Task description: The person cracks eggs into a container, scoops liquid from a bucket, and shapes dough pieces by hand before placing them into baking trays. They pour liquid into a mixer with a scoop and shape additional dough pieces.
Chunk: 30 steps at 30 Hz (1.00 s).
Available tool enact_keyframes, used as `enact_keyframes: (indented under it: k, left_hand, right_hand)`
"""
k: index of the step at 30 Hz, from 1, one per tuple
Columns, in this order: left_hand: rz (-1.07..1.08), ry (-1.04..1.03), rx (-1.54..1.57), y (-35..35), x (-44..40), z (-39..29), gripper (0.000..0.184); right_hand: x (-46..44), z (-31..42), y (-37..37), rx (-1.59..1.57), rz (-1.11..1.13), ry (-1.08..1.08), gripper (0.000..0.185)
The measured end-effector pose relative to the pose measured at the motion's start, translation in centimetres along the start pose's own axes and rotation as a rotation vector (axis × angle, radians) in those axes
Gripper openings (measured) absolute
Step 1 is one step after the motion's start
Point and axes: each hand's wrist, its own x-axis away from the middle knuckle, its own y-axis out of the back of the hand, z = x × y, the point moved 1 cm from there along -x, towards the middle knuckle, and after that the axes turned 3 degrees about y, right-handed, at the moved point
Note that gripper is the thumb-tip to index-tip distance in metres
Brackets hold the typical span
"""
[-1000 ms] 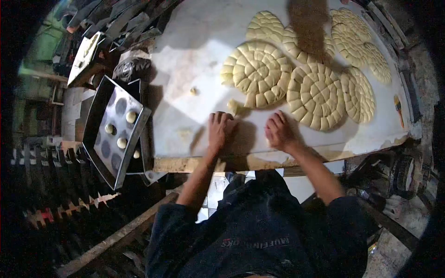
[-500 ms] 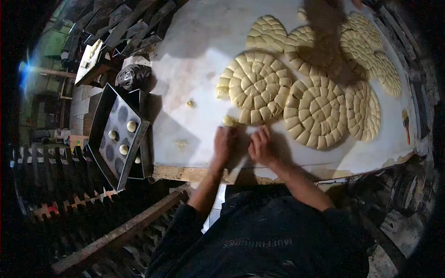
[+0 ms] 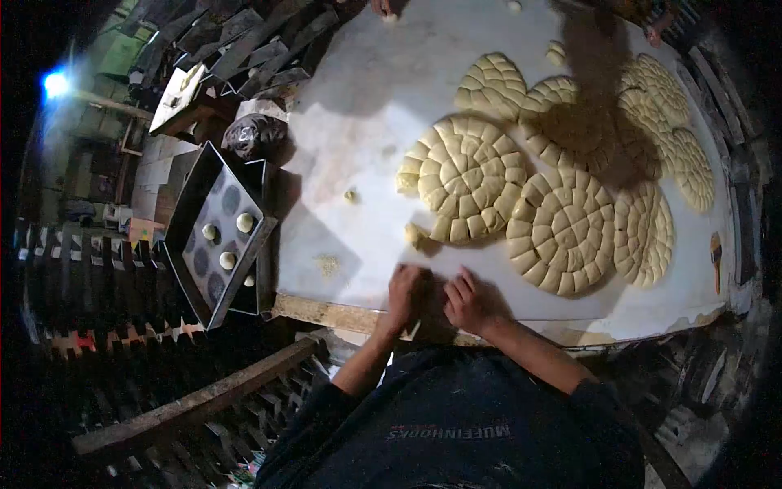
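Observation:
My left hand [image 3: 406, 295] is closed near the table's front edge, just below a small dough piece [image 3: 415, 236]; what it holds, if anything, is hidden. To its right, my right hand [image 3: 466, 300] rests low over the table with fingers curled, and whatever lies under them cannot be made out. Beyond both hands lies a spiral of cut dough pieces [image 3: 471, 173]. A second round of cut dough [image 3: 562, 232] sits to the right of it.
A metal tray [image 3: 265, 236] with several dough balls stands left of the table [image 3: 326, 163], near a dark plastic bundle [image 3: 256, 137]. A brush [image 3: 716, 262] lies at the right edge. Another person's fingers [image 3: 381, 8] show at the top, beside a small ball.
The view has shifted, so the dough rounds sit lower in the picture. My hands have come closer together near the table's front edge. Another person's fingers now show at the top.

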Motion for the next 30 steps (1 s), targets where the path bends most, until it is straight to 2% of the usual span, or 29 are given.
enact_keyframes:
  k: [1, 2, 4, 5, 6, 7, 8, 10, 11, 12, 14, 16, 17, 18, 19, 20, 21, 23, 24, 26, 28, 30]
  left_hand:
    - [0.202, -0.105, -0.06, 3.3, -1.5, -4.1, 0.028]
    - [0.207, -0.105, -0.071, 4.7, -0.9, -2.8, 0.028]
    - [0.539, -0.143, -0.164, 6.8, 0.5, 1.0, 0.028]
    - [1.087, 0.253, -0.353, 8.0, -6.2, -3.1, 0.028]
    - [0.323, 0.072, -0.132, 7.5, -2.7, 3.4, 0.021]
    - [0.273, 0.043, -0.136, 6.5, -5.0, 2.4, 0.019]
    - [0.22, 0.023, -0.136, 5.1, -7.7, 0.1, 0.016]
    - [0.248, 0.011, -0.092, 3.7, -8.8, -3.7, 0.013]
    - [0.185, 0.083, 0.035, 2.1, -6.4, -2.6, 0.014]
    - [0.18, 0.005, 0.169, 2.5, -5.3, -3.4, 0.017]
    - [0.365, -0.092, -0.135, 3.6, -0.4, -1.8, 0.022]
    - [0.474, -0.168, -0.028, 7.2, -1.3, -0.6, 0.025]
    - [0.519, -0.311, -0.194, 7.8, -1.7, 1.2, 0.022]
    - [0.405, -0.289, -0.152, 8.0, -3.7, 1.9, 0.019]
    - [0.416, -0.147, -0.236, 6.9, -4.7, 3.0, 0.015]
    - [0.325, -0.18, -0.185, 5.9, -7.0, 2.0, 0.014]
    - [0.307, -0.174, -0.138, 4.2, -7.9, 1.4, 0.014]
    - [0.315, 0.019, 0.03, 2.4, -7.5, 0.4, 0.02]
    - [0.353, 0.115, 0.093, 2.4, -6.8, 0.0, 0.023]
    - [0.421, 0.074, 0.307, 3.9, -4.1, -2.2, 0.033]
    - [0.519, -0.173, 0.22, 6.3, -0.8, -1.3, 0.039]
    - [0.54, -0.116, 0.203, 9.7, 0.2, 0.9, 0.041]
  right_hand:
    - [2.4, -0.8, -0.8, -0.02, 0.162, 0.063, 0.016]
    - [3.2, -2.2, 0.3, -0.028, 0.155, 0.063, 0.016]
    - [2.1, -5.1, 3.0, -0.058, 0.157, 0.103, 0.015]
    - [0.7, -5.8, 2.6, -0.031, 0.089, 0.031, 0.017]
    - [-0.7, -6.3, 2.3, 0.002, 0.028, -0.044, 0.018]
    - [-2.7, -5.2, 2.9, -0.073, 0.063, -0.192, 0.012]
    - [-2.8, -4.2, 1.2, -0.075, 0.078, -0.207, 0.012]
    - [-2.1, -3.0, -2.5, -0.121, -0.082, -0.281, 0.012]
    - [-1.3, -1.7, -2.4, -0.05, -0.125, -0.18, 0.011]
    - [0.1, -0.8, -1.7, -0.081, -0.013, -0.12, 0.012]
    - [3.2, -1.5, -1.2, -0.163, 0.038, -0.015, 0.011]
    - [1.6, -4.1, 3.2, -0.061, 0.166, -0.003, 0.012]
    - [1.3, -5.6, 2.8, 0.002, 0.039, -0.056, 0.009]
    - [-0.6, -5.6, 3.3, 0.032, 0.022, -0.197, 0.008]
    - [-1.9, -5.4, 2.3, 0.031, 0.057, -0.288, 0.009]
    - [-2.9, -4.7, 1.5, 0.032, 0.096, -0.378, 0.011]
    - [-3.7, -3.3, 0.4, 0.034, 0.115, -0.378, 0.011]
    - [-4.5, -1.5, -1.6, -0.031, -0.187, -0.591, 0.009]
    - [-3.9, -0.6, -1.9, -0.015, -0.178, -0.58, 0.009]
    - [-1.9, 2.7, -2.1, -0.13, -0.167, -0.52, 0.01]
    - [0.6, 3.8, -1.1, -0.079, -0.113, -0.352, 0.01]
    - [-0.1, 4.1, 2.5, -0.216, -0.01, -0.574, 0.007]
